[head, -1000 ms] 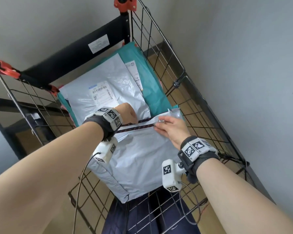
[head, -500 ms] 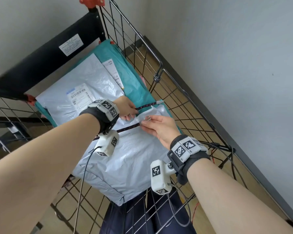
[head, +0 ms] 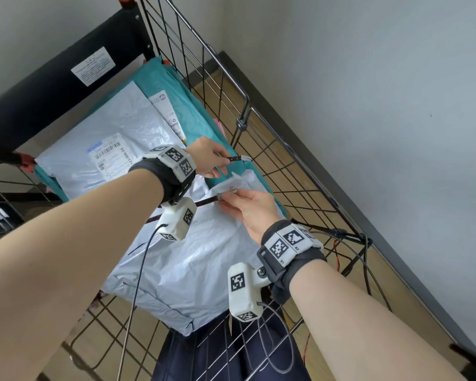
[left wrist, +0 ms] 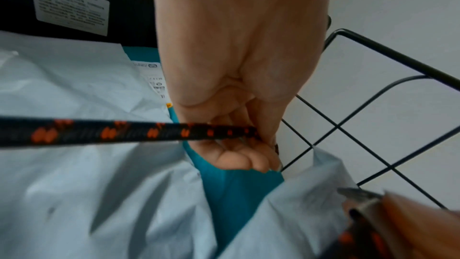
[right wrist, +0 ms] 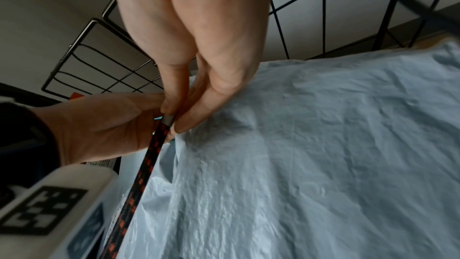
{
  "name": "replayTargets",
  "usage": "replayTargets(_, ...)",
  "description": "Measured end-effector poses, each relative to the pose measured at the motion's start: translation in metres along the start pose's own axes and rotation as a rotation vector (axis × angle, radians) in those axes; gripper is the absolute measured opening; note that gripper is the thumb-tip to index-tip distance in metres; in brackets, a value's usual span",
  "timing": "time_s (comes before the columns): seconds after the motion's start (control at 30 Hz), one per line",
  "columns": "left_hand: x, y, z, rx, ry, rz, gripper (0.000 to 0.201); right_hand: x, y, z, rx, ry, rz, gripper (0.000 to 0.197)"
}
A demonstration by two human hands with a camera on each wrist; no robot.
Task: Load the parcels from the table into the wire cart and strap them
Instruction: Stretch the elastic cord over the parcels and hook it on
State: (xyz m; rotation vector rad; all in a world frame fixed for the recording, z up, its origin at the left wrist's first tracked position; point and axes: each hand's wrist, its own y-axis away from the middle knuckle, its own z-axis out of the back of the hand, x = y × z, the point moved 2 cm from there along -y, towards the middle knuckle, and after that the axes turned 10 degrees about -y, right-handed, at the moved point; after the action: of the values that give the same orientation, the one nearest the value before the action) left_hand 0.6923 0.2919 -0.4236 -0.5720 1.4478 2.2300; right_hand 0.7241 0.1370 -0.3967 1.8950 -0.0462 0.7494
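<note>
Grey poly-bag parcels [head: 193, 259] lie on a teal parcel [head: 193, 116] inside the black wire cart [head: 261, 149]. A black cord with orange flecks [left wrist: 119, 132] runs across them. My left hand [head: 212, 160] grips one end of the cord [head: 235, 158], whose metal hook tip points at the cart's right wire wall. My right hand [head: 242, 204] pinches the cord's other end [right wrist: 159, 141] at its metal ferrule [right wrist: 168, 119], just above the front grey parcel [right wrist: 311, 155]. The two hands sit close together.
A black padded bar [head: 58, 86] with a white label crosses the cart's far side. A grey wall [head: 368, 105] and dark skirting run close along the cart's right. Sensor cables [head: 368, 270] hang over the near right corner. Wooden floor shows through the mesh.
My left hand has pulled its cord end out to the right, toward the cart's right wire wall. My right hand keeps its pinch on the other end. The view has turned left.
</note>
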Motion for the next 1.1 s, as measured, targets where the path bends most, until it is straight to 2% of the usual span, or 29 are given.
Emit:
replayTargets(0.1,-0.006,-0.002,0.0,0.027,-0.002,-0.009,0.014,0.002,-0.001,-0.005,0.009,-0.017,-0.005,0.021)
replayTargets(0.3,-0.027,-0.02,-0.017,0.062,-0.186,-0.045,0.014,0.008,-0.005,0.0,0.037,0.073,-0.004,0.023)
replayTargets(0.43,-0.027,-0.031,-0.02,0.124,-0.131,-0.011,0.014,0.006,-0.009,0.003,0.046,0.111,-0.011,0.02)
replayTargets(0.53,-0.028,-0.037,-0.018,0.112,-0.114,-0.043,0.014,0.002,-0.012,0.004,0.042,0.117,-0.025,0.014)
replayTargets(0.67,-0.026,-0.036,-0.01,0.142,-0.055,-0.052,0.019,0.0,-0.015,-0.002,0.041,0.025,-0.062,0.003)
replayTargets(0.8,-0.02,-0.025,0.009,0.134,-0.02,-0.019,0.009,0.002,-0.014,-0.014,0.058,-0.095,-0.102,0.022)
replayTargets(0.93,-0.027,-0.015,0.014,0.111,-0.067,-0.06,0.009,0.004,-0.01,-0.022,0.091,-0.123,-0.085,0.022)
replayTargets(1.1,-0.04,-0.018,-0.004,0.132,-0.075,-0.1,0.014,0.004,-0.007,-0.016,0.109,-0.041,-0.058,0.015)
